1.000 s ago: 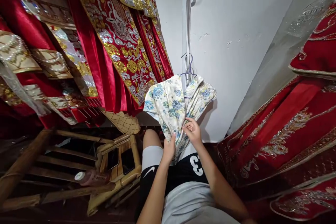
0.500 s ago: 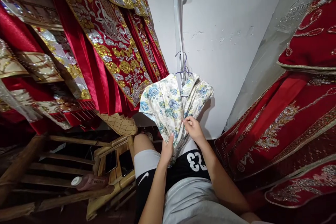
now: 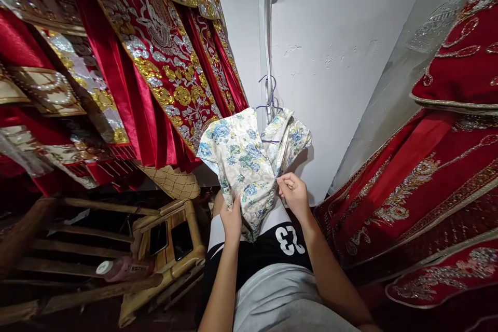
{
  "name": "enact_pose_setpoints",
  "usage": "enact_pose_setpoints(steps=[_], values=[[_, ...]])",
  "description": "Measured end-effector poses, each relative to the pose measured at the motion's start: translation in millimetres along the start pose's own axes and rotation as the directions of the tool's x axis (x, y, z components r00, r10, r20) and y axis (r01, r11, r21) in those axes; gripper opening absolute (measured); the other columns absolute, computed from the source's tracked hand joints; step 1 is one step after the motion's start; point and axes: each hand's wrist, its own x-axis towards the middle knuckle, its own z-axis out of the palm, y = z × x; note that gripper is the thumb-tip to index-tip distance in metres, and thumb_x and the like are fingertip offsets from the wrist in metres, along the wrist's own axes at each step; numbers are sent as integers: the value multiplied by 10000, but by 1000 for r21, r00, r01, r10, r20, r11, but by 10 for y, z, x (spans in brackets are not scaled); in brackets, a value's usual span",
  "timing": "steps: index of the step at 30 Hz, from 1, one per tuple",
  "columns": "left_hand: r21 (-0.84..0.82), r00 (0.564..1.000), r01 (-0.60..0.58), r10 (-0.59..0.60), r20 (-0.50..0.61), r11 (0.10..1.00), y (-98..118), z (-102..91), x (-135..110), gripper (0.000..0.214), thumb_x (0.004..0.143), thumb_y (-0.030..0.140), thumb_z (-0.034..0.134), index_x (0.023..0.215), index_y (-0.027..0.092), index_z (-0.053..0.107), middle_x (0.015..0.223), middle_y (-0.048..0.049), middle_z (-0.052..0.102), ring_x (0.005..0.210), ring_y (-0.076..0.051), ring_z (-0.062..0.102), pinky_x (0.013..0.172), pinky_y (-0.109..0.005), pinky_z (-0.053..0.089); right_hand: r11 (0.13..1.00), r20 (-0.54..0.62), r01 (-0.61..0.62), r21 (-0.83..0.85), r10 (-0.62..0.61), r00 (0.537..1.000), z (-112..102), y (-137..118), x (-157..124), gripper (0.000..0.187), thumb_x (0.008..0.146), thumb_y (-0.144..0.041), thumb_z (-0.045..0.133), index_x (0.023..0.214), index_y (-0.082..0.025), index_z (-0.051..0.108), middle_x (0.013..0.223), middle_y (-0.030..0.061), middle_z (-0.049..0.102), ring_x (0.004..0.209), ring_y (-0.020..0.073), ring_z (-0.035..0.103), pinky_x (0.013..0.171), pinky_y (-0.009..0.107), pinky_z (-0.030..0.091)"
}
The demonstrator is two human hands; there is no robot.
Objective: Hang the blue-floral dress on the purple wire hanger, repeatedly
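Note:
A short-sleeved floral blouse [image 3: 245,161], cream with blue flowers, hangs from a thin purple hanger [image 3: 268,94]. Its lower part lies over my lap. My left hand [image 3: 232,218] is closed on the blouse's side edge near the bottom, thumb on top. With fingers pinched, my right hand [image 3: 293,193] grips the front edge on the other side, around waist height. The neckline crosses in a V, and the hanger's bar shows inside it.
Red embroidered gowns [image 3: 175,78] hang on the left and more red beaded dresses [image 3: 404,181] on the right. A bamboo chair [image 3: 128,290] at lower left holds a pink bottle [image 3: 126,268] and two dark phones [image 3: 181,241]. Behind is a white wall [image 3: 330,21].
My hands have moved apart, the left one leftward and the right one slightly rightward. The blouse front is spread wider and flatter between them, and its neckline is more open.

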Motion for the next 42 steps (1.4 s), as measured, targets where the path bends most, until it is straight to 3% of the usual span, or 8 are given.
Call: enact_pose_setpoints(steps=[6, 10, 13, 17, 28, 31, 37, 42], values=[[181, 895, -379, 409, -178, 907, 64, 83, -181, 475, 872, 384, 669, 1279, 215, 492, 1330, -138, 515, 1259, -281, 513, 1082, -434, 413, 998, -4, 64, -12, -64, 998, 67, -23, -30, 265, 887, -466, 655, 807, -215, 626, 536, -30, 550, 514, 144, 512, 519, 272, 390], [217, 827, -559, 555, 86, 800, 331, 283, -198, 276, 893, 332, 654, 1136, 229, 573, 1168, -109, 579, 1196, -273, 526, 1048, -415, 414, 996, 56, 86, -17, -85, 995, 92, -41, -46, 276, 901, -470, 640, 791, -218, 614, 537, -31, 536, 512, 144, 504, 518, 275, 381], [132, 801, -578, 528, 283, 806, 515, 482, -171, 162, 906, 314, 632, 1041, 228, 606, 1038, -80, 627, 1043, -243, 595, 941, -361, 459, 992, 137, 116, -45, -109, 985, 74, -65, -56, 255, 913, -451, 625, 802, -222, 612, 563, -27, 542, 547, 155, 528, 547, 279, 402], [86, 808, -525, 464, 363, 847, 586, 593, -168, 116, 939, 314, 572, 883, 219, 609, 852, -39, 643, 833, -202, 611, 791, -308, 460, 966, 204, 204, -160, -170, 964, -4, -118, 95, 228, 927, -419, 585, 800, -230, 594, 589, -28, 550, 552, 155, 519, 563, 279, 393], [99, 837, -407, 328, 437, 908, 485, 445, -181, 201, 919, 375, 588, 808, 210, 557, 792, -32, 608, 770, -189, 585, 706, -290, 437, 556, 285, 559, -616, -504, 815, 40, -859, 1594, 169, 926, -351, 519, 834, -225, 584, 648, 4, 608, 606, 190, 553, 640, 286, 361], [88, 830, -388, 306, 467, 918, 402, 457, -246, 210, 924, 370, 576, 789, 214, 534, 760, -17, 576, 737, -179, 560, 685, -287, 429, 557, 181, 543, -628, -574, 799, 31, -973, 1752, 152, 913, -332, 522, 816, -225, 570, 655, 11, 618, 632, 199, 576, 654, 290, 375], [36, 742, -401, 301, 599, 916, 374, 517, -339, 181, 939, 350, 573, 834, 203, 560, 774, -20, 582, 755, -178, 564, 722, -300, 444, 647, 51, 573, -503, -640, 767, -93, -930, 1590, 204, 927, -384, 539, 792, -235, 504, 545, -57, 470, 507, 141, 424, 571, 267, 329], [-128, 600, -594, 543, 587, 795, 1039, 668, -16, 146, 987, 319, 528, 1003, 203, 615, 936, -63, 640, 879, -193, 607, 803, -321, 476, 625, 98, 650, -433, -684, 723, -69, -926, 1418, 214, 960, -373, 546, 804, -235, 493, 529, -82, 418, 483, 116, 358, 556, 258, 297]])
